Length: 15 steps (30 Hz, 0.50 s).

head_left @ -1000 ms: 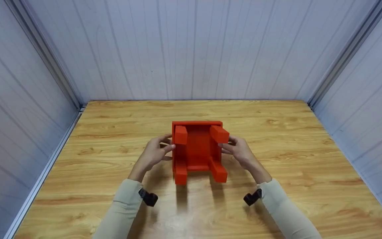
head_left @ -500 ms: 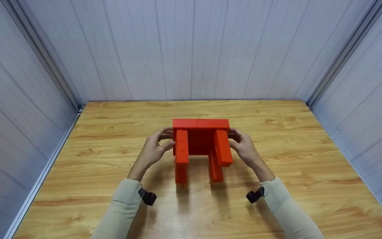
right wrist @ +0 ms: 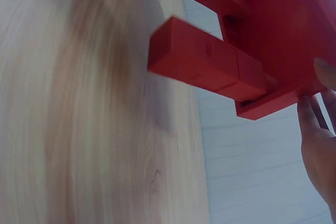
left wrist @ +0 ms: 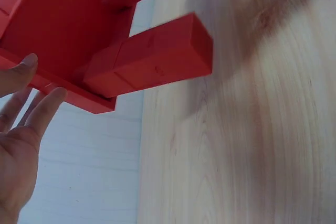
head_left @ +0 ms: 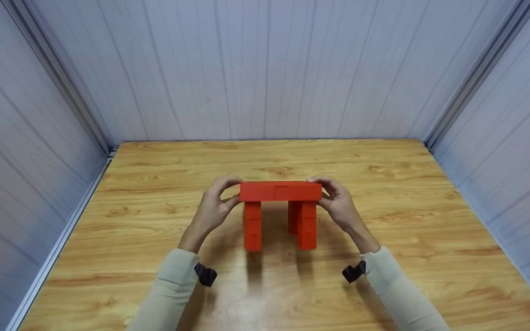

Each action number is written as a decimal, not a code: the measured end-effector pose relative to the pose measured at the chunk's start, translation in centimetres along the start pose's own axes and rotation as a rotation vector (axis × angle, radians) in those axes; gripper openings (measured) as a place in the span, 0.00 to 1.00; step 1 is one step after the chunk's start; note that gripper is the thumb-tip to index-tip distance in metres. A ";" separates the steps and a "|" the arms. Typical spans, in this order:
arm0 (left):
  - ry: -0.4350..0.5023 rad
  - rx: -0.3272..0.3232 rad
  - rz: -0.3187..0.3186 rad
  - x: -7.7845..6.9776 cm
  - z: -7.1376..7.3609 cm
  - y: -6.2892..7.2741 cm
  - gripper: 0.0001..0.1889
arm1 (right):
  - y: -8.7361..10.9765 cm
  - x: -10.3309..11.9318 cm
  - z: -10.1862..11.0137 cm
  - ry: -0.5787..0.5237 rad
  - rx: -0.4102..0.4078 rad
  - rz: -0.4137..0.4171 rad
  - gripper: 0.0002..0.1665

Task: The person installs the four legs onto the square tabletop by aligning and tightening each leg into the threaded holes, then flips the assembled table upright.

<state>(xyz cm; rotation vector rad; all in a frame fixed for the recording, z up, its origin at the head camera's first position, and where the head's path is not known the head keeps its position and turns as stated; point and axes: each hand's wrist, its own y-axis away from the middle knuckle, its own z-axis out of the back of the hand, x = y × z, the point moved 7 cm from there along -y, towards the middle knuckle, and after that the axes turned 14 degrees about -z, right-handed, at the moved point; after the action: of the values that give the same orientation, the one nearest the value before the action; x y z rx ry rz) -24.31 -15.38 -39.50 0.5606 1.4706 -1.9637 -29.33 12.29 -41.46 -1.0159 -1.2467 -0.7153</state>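
A small red stool [head_left: 280,191] is held between both hands over the wooden table, its seat up and its legs pointing down. On its left side, my left hand [head_left: 214,202] grips the seat edge between thumb and fingers. My right hand [head_left: 338,204] grips the opposite edge the same way. The left wrist view shows the seat's hollow underside and a thick square leg [left wrist: 152,56]. From the right wrist, another leg [right wrist: 205,61] appears, with the thumb on the rim's inner side. Whether the leg ends touch the table I cannot tell. The seat's top is mostly hidden.
The wood-grain table [head_left: 154,184] spreads out around the stool. White panel walls [head_left: 265,69] enclose it at the back and both sides. A small black camera [head_left: 206,275] sits on the left wrist, another black camera [head_left: 353,272] on the right.
Both hands have turned the stool from its underside facing me to seat up, so its legs swung from pointing at me to pointing down. The grip stays at the seat's two sides.
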 end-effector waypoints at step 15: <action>-0.089 0.012 -0.071 -1.8 -0.6 -0.3 0.17 | 0.3 0.6 -0.8 0.167 0.009 0.208 0.17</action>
<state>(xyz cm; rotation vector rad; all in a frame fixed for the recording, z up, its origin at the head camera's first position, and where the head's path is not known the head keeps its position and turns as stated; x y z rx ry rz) -23.22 -14.36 -38.34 0.4260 1.4430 -2.0262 -28.63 11.77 -40.90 -1.0395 -0.9828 -0.6188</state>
